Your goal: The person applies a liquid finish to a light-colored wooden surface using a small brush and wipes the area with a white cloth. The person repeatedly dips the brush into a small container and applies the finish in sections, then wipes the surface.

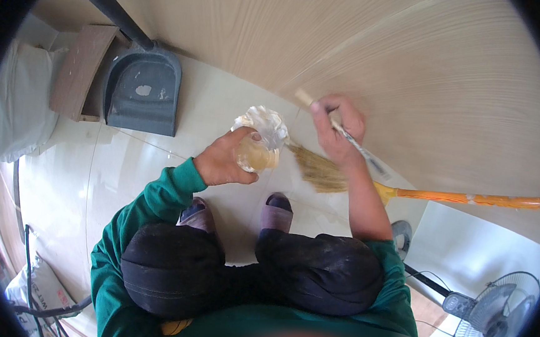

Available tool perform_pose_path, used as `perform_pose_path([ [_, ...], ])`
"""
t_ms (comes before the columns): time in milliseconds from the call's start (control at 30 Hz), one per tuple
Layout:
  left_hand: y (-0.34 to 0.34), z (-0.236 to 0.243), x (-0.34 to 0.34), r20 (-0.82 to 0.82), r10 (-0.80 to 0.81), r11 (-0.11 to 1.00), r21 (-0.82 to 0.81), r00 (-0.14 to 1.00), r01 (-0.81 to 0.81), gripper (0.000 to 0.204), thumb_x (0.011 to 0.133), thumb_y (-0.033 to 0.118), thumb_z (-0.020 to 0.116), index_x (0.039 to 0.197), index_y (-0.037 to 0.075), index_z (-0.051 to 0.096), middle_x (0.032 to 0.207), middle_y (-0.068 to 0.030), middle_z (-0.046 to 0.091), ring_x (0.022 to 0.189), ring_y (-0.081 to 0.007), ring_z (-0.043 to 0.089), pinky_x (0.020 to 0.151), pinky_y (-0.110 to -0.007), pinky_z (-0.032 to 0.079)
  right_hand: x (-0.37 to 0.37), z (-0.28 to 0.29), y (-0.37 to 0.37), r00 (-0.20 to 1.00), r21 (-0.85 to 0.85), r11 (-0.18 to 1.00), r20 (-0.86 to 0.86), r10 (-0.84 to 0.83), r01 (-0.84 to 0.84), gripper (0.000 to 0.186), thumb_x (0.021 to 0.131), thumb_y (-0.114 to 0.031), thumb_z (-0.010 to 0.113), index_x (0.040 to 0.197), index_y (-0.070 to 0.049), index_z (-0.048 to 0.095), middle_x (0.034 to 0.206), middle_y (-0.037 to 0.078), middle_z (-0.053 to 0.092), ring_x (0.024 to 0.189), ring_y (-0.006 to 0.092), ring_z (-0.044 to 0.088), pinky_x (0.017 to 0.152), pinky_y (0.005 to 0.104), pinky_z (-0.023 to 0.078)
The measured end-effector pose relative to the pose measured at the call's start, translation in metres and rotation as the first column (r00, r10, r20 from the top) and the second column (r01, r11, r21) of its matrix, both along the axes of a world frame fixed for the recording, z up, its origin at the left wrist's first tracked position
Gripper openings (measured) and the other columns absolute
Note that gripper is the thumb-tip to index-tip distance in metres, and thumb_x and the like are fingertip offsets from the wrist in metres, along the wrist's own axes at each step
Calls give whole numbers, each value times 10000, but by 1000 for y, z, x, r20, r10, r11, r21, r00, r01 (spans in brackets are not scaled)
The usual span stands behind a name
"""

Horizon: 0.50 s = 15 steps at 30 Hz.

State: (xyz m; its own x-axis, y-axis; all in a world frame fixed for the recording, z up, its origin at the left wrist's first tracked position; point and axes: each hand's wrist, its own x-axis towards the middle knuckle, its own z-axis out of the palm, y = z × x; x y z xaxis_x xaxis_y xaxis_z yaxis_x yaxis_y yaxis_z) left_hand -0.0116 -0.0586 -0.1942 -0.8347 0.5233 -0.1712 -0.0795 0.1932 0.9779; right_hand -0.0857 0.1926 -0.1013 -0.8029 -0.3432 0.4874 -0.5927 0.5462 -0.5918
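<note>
Brush (354,142) and cup (258,153) gripped in right and left hands (343,126) (225,158), broom (318,170) behind right forearm (367,206), dustpan (142,94) left, fan (495,325) right

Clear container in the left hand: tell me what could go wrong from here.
If the left hand tilts, the clear container's yellowish contents might spill onto the tiled floor. The brush in the right hand, close to the wood-grain panel, might bump or mark it. The broom, ahead and right of the slippers, could catch drips.
</note>
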Motion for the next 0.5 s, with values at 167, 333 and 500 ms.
perform_pose_path([
  [167, 6, 16, -3, 7, 90, 989, 121, 996, -90, 813, 698, 125, 866, 1381, 10, 439, 1235, -124, 604, 1153, -209, 601, 1004, -347, 500, 45, 17, -4, 841, -141, 988, 526, 129, -63, 170, 891, -116, 783, 837, -16, 656, 755, 62, 667, 689, 82, 590, 626, 291, 497],
  [333, 10, 26, -4, 23, 110, 974, 197, 994, -112, 823, 665, 60, 879, 1369, 47, 454, 1206, -68, 590, 1129, -163, 585, 1003, -344, 492, 52, 28, -26, 805, 145, 954, 578, 132, -261, 289, 863, -222, 803, 1012, -25, 653, 881, 152, 667, 817, 322, 673, 729, 407, 535],
  [500, 8, 35, -4, 12, 139, 971, 194, 990, -139, 817, 644, 75, 892, 1347, 55, 476, 1204, -56, 590, 1126, -157, 584, 998, -341, 493, 62, 46, -32, 797, 74, 936, 551, 248, -343, 425, 806, -182, 852, 1163, -54, 659, 936, 128, 643, 818, 269, 666, 722, 370, 554],
])
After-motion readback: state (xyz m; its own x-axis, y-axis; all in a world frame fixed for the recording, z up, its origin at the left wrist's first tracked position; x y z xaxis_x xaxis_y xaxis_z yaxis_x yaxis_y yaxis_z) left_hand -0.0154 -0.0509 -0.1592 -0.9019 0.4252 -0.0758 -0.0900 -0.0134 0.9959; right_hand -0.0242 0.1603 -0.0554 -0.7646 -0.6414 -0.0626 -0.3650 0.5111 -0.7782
